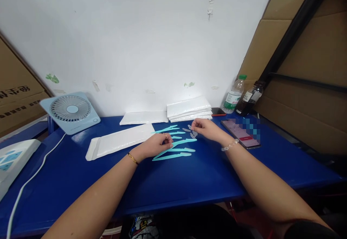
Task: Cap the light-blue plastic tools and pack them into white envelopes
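My left hand (160,145) is closed, its thumb and fingers pinched on a turquoise eyebrow razor (185,142) whose blade end points right. More razors of the same kind (176,156) lie on the table just below and above this hand. To the right, my right hand (202,127) is closed in a pinch over several small translucent blade caps (193,135); one appears to be between its fingertips, partly hidden by them. A white padded envelope (121,141) lies behind my left hand, its flap end toward the left.
White envelopes (188,109) are stacked against the wall, with another (143,117) beside them. A blue fan (71,110) and a white power strip (16,163) are at left. At right are a phone (241,134), a second phone (218,111), a water bottle (234,96) and a dark bottle (251,99).
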### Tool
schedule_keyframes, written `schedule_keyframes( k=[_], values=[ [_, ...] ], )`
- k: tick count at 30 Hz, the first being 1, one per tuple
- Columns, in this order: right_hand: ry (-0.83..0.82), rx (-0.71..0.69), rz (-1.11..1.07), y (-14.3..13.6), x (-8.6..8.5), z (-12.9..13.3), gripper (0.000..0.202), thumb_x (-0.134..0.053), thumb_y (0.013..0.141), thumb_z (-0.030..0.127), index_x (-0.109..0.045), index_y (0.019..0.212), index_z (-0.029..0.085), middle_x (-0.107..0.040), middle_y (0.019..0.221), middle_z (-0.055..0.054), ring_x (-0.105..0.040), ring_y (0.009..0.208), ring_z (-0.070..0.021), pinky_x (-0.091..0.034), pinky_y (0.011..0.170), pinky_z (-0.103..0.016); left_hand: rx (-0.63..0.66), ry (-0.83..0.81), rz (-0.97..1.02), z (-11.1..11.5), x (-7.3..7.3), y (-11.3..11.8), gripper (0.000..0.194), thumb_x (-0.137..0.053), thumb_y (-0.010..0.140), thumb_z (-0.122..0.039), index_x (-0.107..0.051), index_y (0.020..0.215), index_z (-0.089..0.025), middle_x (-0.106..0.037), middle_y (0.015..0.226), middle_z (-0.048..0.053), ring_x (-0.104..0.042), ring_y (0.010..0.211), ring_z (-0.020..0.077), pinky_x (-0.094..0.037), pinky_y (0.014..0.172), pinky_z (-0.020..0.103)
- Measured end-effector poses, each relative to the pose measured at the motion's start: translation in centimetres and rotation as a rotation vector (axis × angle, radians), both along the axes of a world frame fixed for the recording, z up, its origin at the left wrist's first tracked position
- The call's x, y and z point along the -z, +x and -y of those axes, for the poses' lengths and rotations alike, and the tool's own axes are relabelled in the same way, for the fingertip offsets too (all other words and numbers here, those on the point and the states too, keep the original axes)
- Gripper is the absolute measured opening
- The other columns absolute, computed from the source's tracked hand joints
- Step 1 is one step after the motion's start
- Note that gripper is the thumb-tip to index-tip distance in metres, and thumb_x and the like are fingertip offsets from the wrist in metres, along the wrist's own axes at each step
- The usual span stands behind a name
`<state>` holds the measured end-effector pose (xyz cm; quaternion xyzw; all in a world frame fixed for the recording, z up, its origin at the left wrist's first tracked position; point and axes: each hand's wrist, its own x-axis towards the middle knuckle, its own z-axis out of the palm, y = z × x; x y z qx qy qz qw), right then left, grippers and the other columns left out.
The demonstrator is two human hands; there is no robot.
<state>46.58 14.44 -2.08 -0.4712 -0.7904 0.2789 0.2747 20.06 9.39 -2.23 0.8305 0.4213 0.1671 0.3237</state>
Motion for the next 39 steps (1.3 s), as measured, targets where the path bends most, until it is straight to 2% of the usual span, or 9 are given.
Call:
schedule_keyframes(
  k=[3, 8, 11, 19, 26, 30, 36, 39],
  values=[
    [-0.063, -0.032, -0.040, -0.1, 0.0, 0.0, 0.022, -0.058, 0.080, 0.039, -0.058, 0.080, 0.017, -0.061, 0.068, -0.001, -0.055, 0.061, -0.0128, -0.040, 0.055, -0.022, 0.062, -0.017, -0.002, 0.4, 0.0, 0.6, 0.028, -0.048, 0.084, -0.045, -0.058, 0.083, -0.019, -0.058, 0.077, 0.000, -0.050, 0.067, 0.0126, -0.039, 0.061, 0.023],
    [-0.162, -0.144, -0.003, 0.2, -0.6, 0.4, 0.017, -0.058, 0.079, 0.034, -0.060, 0.079, 0.016, -0.064, 0.068, -0.002, -0.058, 0.062, -0.0134, -0.043, 0.058, -0.023, -0.144, 0.180, -0.108, -0.5, -0.1, -0.8, 0.022, -0.052, 0.081, -0.040, -0.060, 0.076, -0.019, -0.060, 0.076, 0.001, -0.053, 0.070, 0.0148, -0.038, 0.063, 0.025],
    [-0.145, -0.190, 0.085, 0.2, -0.6, 0.4, 0.013, -0.059, 0.077, 0.029, -0.064, 0.077, 0.016, -0.067, 0.072, -0.002, -0.059, 0.066, -0.0139, -0.043, 0.061, -0.023, -0.215, 0.201, -0.215, -1.2, 0.0, -1.9, 0.017, -0.057, 0.075, -0.035, -0.061, 0.069, -0.019, -0.060, 0.072, 0.001, -0.053, 0.067, 0.0149, -0.037, 0.059, 0.025],
    [-0.038, -0.151, 0.173, -0.9, 0.4, 0.6, 0.011, -0.060, 0.076, 0.025, -0.067, 0.076, 0.017, -0.068, 0.074, -0.002, -0.059, 0.066, -0.0139, -0.041, 0.059, -0.023, -0.218, 0.133, -0.236, -1.4, 0.2, -2.2, 0.016, -0.056, 0.073, -0.033, -0.063, 0.067, -0.019, -0.061, 0.067, 0.001, -0.054, 0.061, 0.0141, -0.036, 0.053, 0.024],
    [0.016, -0.195, 0.174, -2.1, 1.1, 0.8, 0.010, -0.058, 0.078, 0.021, -0.068, 0.077, 0.018, -0.067, 0.077, -0.002, -0.058, 0.066, -0.0139, -0.040, 0.060, -0.023, -0.212, 0.149, -0.217, -1.6, 0.3, -2.2, 0.019, -0.058, 0.073, -0.036, -0.063, 0.066, -0.019, -0.061, 0.066, 0.001, -0.054, 0.061, 0.0151, -0.038, 0.054, 0.025],
    [0.037, -0.229, 0.176, -2.4, 0.9, 1.1, 0.010, -0.059, 0.078, 0.021, -0.068, 0.075, 0.018, -0.067, 0.076, -0.002, -0.058, 0.065, -0.0131, -0.040, 0.059, -0.022, -0.197, 0.170, -0.223, -1.6, 0.4, -2.1, 0.020, -0.057, 0.074, -0.036, -0.064, 0.066, -0.019, -0.061, 0.067, 0.001, -0.054, 0.062, 0.0148, -0.038, 0.055, 0.025],
    [0.036, -0.156, 0.185, -1.5, 0.3, 0.9, 0.009, -0.060, 0.077, 0.020, -0.068, 0.075, 0.017, -0.067, 0.074, -0.001, -0.058, 0.065, -0.0130, -0.039, 0.060, -0.022, -0.213, 0.128, -0.228, -1.5, 0.3, -2.1, 0.019, -0.058, 0.074, -0.036, -0.064, 0.067, -0.019, -0.062, 0.068, 0.001, -0.055, 0.061, 0.0148, -0.037, 0.054, 0.025],
    [0.044, -0.165, 0.202, -1.4, 0.5, 0.7, 0.009, -0.061, 0.077, 0.021, -0.068, 0.074, 0.017, -0.066, 0.072, -0.001, -0.057, 0.064, -0.0125, -0.038, 0.058, -0.022, -0.213, 0.132, -0.227, -1.6, 0.3, -2.1, 0.020, -0.058, 0.074, -0.036, -0.064, 0.067, -0.019, -0.062, 0.068, 0.001, -0.055, 0.061, 0.0148, -0.037, 0.054, 0.025]
  ],
)
